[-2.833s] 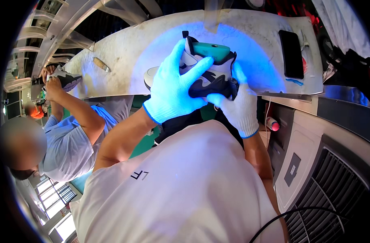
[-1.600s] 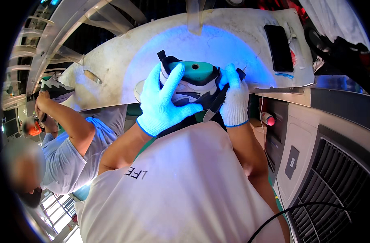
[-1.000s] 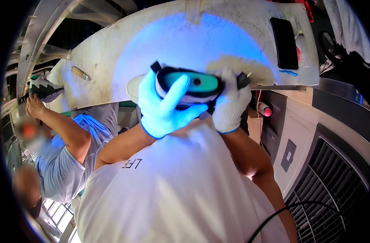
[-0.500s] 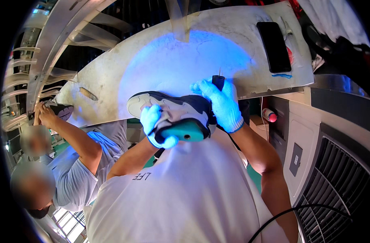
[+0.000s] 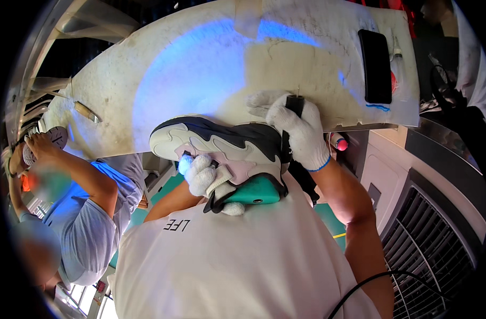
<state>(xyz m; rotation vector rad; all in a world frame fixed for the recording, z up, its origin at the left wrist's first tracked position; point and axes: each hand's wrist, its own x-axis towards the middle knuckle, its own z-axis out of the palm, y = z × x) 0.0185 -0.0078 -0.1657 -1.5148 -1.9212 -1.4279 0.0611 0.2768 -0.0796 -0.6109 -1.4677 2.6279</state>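
Observation:
My left hand (image 5: 201, 174), in a white knit glove, is wrapped round the ankle opening of a grey-and-white sneaker (image 5: 243, 154) with a black sole. The shoe lies on its side in front of my shirt, toe to the left, sole toward the table. A teal shoe last (image 5: 256, 190) fills its opening. My right hand (image 5: 301, 127), gloved too, is closed on a black-handled tool (image 5: 294, 105) with a thin metal tip pointing away from me. It is beside the heel; the fingers partly hide the handle.
Ahead stretches a worn, pale worktable (image 5: 200, 69) with a blue light patch. A black phone (image 5: 375, 66) lies at its right, a wooden-handled tool (image 5: 86, 112) at its left. On the left a co-worker's hands (image 5: 40, 146) hold another shoe. A black cable (image 5: 397, 273) crosses lower right.
The blue light no longer covers most of my gloves and shoe. The view has shifted, and the sneaker sits slightly further left with more of its side showing. Both hands keep their grip.

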